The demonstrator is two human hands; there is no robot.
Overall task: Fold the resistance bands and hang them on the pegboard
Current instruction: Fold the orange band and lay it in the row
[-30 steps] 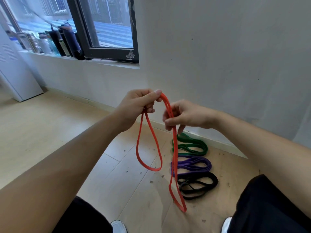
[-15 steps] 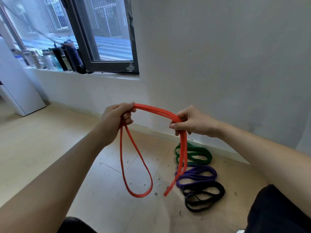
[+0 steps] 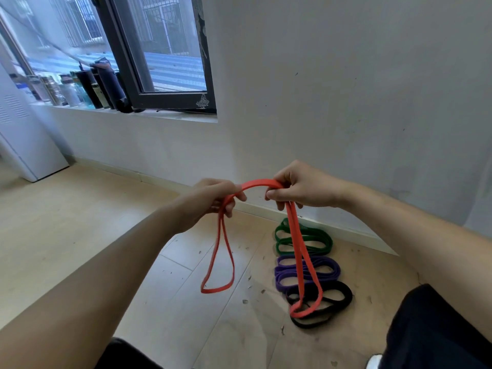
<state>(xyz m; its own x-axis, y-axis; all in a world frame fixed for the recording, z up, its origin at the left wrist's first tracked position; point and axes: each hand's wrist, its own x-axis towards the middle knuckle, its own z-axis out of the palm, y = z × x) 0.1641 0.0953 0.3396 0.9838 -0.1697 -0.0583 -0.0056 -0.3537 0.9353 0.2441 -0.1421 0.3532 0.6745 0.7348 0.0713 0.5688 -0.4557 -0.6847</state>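
Observation:
Both hands hold a red resistance band in the air above the floor. My left hand grips one bend of it and my right hand grips another, with a short arch of band between them. One loop hangs below each hand, the right one longer. On the floor by the wall lie a green band, a purple band and a black band, each folded. No pegboard is in view.
A grey wall stands close in front. A dark-framed window with several bottles on its sill is at the upper left. A white cabinet stands at the far left. Bits of debris dot the wooden floor.
The hands drew apart from a close pinch, then closer again. The band now arches between them with a loop under each hand, and the view has tilted upward.

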